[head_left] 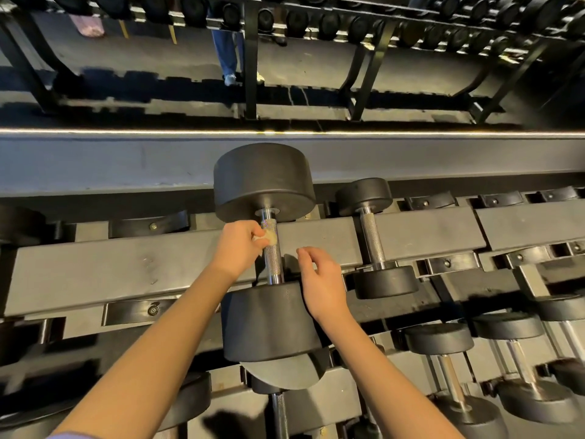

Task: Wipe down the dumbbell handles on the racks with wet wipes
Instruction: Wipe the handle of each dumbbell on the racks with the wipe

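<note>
In the middle of the frame the left hand point(239, 247) is pinching a small crumpled wet wipe point(268, 237) between thumb and fingertips and is pressing it against the upper part of the knurled metal handle point(273, 259) of a large black dumbbell point(269, 318). The dumbbell is lying across the dark rack point(126, 267), one head pointing toward the top of the frame and the other toward the bottom. The right hand point(323, 282) is hovering just right of the handle, above the edge of the nearer head; its fingers point(305, 253) are hanging loosely curled and are holding nothing. A smaller dumbbell point(373, 239) is sitting on the same rack, right of centre and apart from the large one. More dumbbells point(440, 339) are resting on a lower tier at the lower right. Another loaded rack point(364, 23) is running across the top of the frame, and a person's legs point(226, 52) in blue trousers are showing at upper centre.
</note>
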The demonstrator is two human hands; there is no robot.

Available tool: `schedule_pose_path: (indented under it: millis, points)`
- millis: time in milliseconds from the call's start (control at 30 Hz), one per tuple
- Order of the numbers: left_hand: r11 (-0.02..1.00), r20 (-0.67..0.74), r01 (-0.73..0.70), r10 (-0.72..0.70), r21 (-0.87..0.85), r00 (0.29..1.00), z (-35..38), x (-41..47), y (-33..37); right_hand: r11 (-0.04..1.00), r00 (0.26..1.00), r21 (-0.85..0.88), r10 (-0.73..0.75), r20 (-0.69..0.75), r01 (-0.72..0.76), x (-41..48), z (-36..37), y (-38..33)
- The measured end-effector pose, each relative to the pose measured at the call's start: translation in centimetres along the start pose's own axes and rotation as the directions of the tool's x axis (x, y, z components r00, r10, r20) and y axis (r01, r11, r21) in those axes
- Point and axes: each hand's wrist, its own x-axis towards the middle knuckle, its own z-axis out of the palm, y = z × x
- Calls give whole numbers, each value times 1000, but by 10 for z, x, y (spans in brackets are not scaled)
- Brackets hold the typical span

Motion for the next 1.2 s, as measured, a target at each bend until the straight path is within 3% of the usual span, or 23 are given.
schedule_pose_path:
  millis: [133, 333, 533, 600, 667, 767, 867, 933, 1000, 1100, 1200]
  points:
    - [999, 177, -18, 13, 31, 984, -5, -8, -1, 1000, 1000, 1, 9, -5, -9, 1, 1, 1]
    - [999, 137, 46, -44, -11, 990, -1, -15, -3, 1000, 1000, 1, 4, -2, -4, 1, 2, 1]
    - [992, 294, 54, -86, 117, 952, -6, -24, -5, 998, 1000, -55, -15, 17, 16, 0, 1, 0]
    - [995, 252, 56, -75, 83, 965, -7, -25, -2, 998, 999, -55, -13, 39, 16, 0, 1, 1]
    - [995, 152, 68, -57, -69, 987, -10, -25, 8, 998, 994, -52, -13, 106, 18, 3, -1, 0]
    - [974, 43, 8, 2, -227, 999, -12, -24, 26, 996, 973, 85, -14, 232, -6, 18, -4, -6]
    - [983, 24, -39, 44, -178, 999, -11, -25, 39, 954, 957, 275, 34, 289, -117, 37, -5, -19]
    - [993, 19, -60, 62, -104, 998, -13, -24, 40, 929, 946, 325, 68, 316, -176, 45, -5, -24]
    - [986, -35, -166, 166, 15, 985, -18, -24, 39, 921, 948, 340, 82, 308, -191, 52, -4, -26]
    - [927, -205, -309, 352, 214, 913, -31, -17, 35, 979, 983, 173, 80, 168, -109, 64, -1, -22]
    - [928, -209, -269, 326, 258, 922, -43, -6, 32, 991, 986, -134, 14, 166, 8, 71, 8, -15]
